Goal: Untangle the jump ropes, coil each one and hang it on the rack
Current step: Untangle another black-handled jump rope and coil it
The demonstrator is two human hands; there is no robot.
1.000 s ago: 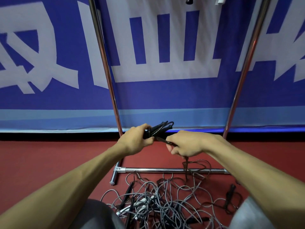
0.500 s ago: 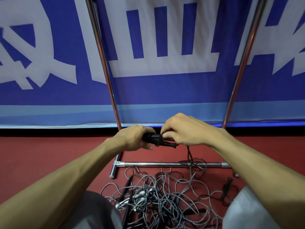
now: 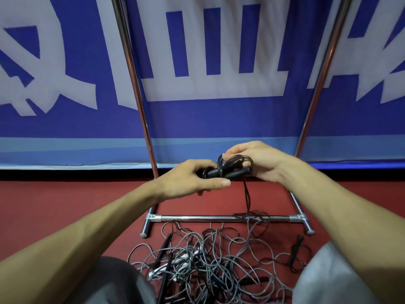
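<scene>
The red floor (image 3: pixel 54 216) runs out from under the person's 2 grey-clad knees (image 3: pixel 114 281). Between the knees lies the tangle of jump ropes (image 3: pixel 208 260), grey and black cords looped over one another with black and white handles among them. 1 black handle (image 3: pixel 295 249) lies at its right edge. Just past the tangle stands the rack (image 3: pixel 197 218), its chrome base bar on the floor with a few cords lying over it. Above the bar both hands hold 1 black jump rope (image 3: pixel 221 173). The left hand (image 3: pixel 190 181) is curled round its handles, thumb stretched along beneath. The right hand (image 3: pixel 256 161) is closed on the loops of cord at the handles' other end. A strand (image 3: pixel 246 194) hangs from the bundle down to the bar. The rack's 2 uprights (image 3: pixel 135 84) rise before a blue banner (image 3: pixel 219 119) with large white characters.
</scene>
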